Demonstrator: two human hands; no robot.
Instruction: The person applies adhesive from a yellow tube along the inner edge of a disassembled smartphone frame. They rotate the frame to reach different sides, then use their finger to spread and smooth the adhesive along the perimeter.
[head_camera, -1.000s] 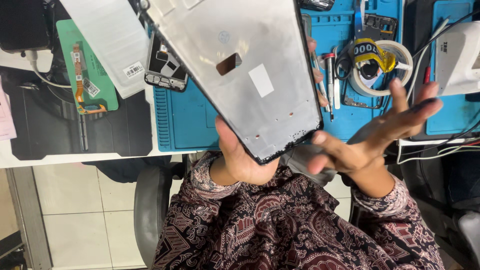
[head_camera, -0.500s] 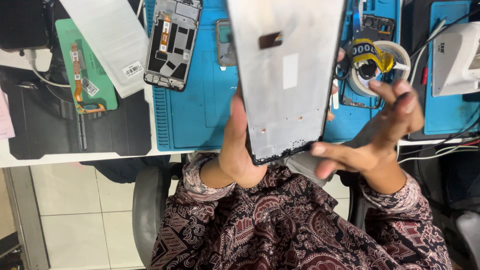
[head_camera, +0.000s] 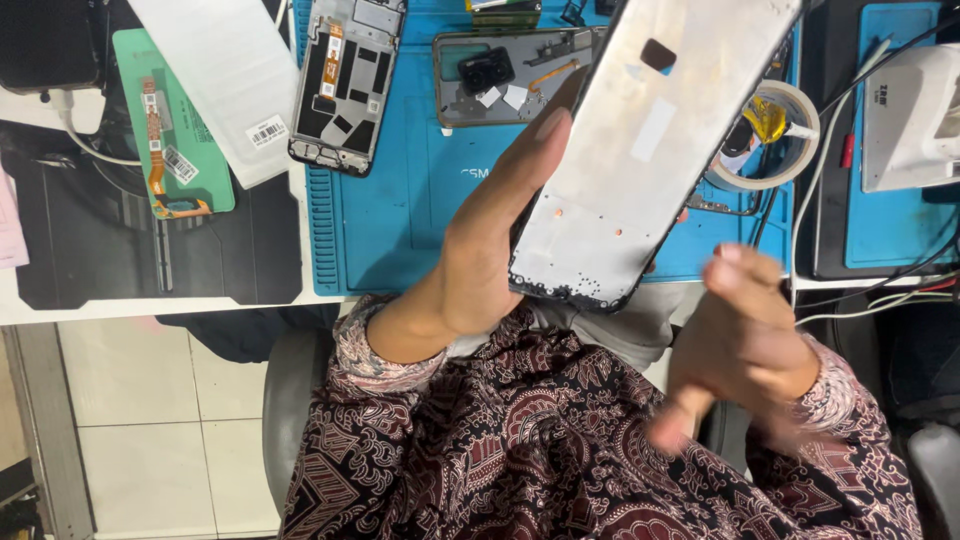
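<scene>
The left hand (head_camera: 490, 240) is clamped on the edge of a thin, stiff, likely fragile phone display panel (head_camera: 650, 150), best held by its rims, while the blurred right hand (head_camera: 745, 345) hangs empty, fingers apart

The panel (head_camera: 650, 160) is silvery grey with a black edge. The mat (head_camera: 400, 220) is blue. The far-left board (head_camera: 170, 125) is green with an orange flex. The sleeves (head_camera: 560, 440) are maroon batik.

Left hand (head_camera: 490, 250) clasped, right hand (head_camera: 745, 345) blurred
</scene>
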